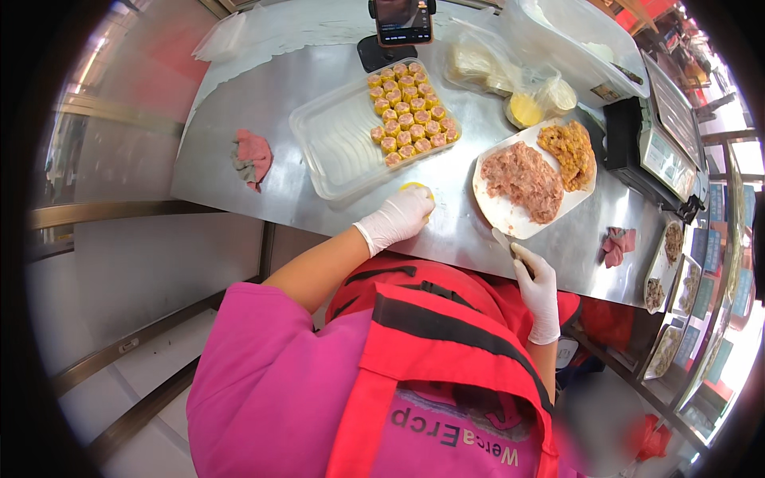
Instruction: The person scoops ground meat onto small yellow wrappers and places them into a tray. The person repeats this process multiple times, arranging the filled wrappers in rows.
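Observation:
My left hand (402,215), in a white glove, is closed round a siu mai wrapper (417,188). Only a bit of its yellow edge shows past the fingers. My gloved right hand (536,283) grips a small metal spreader (503,240), its blade just off the near rim of a white plate (493,208). On that plate lie pinkish minced meat (523,182) and a heap of orange-brown filling (569,151). Beyond my left hand sits a clear plastic tray (335,157). Rows of yellow-wrapped siu mai (406,122) fill its right part.
A phone on a stand (403,24) is at the far edge. Behind the plate lie bagged yellow wrappers (526,109) and a clear bin (574,48). A scale (668,157) stands on the right. Pink cloths lie at left (253,158) and right (617,246).

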The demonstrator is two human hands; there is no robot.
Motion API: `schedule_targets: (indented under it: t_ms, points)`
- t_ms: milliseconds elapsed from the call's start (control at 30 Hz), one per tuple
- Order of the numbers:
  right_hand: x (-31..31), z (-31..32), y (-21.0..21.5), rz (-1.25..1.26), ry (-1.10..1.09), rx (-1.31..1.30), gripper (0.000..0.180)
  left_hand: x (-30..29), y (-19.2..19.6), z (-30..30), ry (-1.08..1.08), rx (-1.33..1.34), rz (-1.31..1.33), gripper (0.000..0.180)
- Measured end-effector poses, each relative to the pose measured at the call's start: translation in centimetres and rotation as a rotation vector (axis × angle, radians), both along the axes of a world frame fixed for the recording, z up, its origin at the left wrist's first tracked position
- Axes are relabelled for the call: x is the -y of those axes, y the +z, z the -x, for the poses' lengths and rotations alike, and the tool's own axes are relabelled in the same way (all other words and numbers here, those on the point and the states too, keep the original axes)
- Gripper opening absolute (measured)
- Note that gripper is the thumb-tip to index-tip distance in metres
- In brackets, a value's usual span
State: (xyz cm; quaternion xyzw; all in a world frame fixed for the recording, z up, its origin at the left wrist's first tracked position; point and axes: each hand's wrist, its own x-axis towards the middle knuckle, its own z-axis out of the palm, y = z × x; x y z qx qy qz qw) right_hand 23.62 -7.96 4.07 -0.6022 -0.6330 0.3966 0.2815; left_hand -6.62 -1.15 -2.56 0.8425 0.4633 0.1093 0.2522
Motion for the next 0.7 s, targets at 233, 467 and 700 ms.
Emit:
schedule_targets:
  t_ms: [233, 467, 700]
  points:
    - [0.3, -0.2, -0.8, 0.031, -0.017, -0.034, 0.028, 0.6, 1.0, -0.8, -0.084, -0.198, -0.067, 0.010]
    - [0.2, -0.2, -0.7, 0.215, -0.196, -0.242, 0.035, 0.5, 2.1, -1.4, -0.124, -0.218, -0.078, 0.010]
    - [3.2, -2.7, -2.6, 0.119, -0.427, -0.725, 0.013, 0.0, 0.8, -1.1, -0.079, -0.168, -0.023, 0.012]
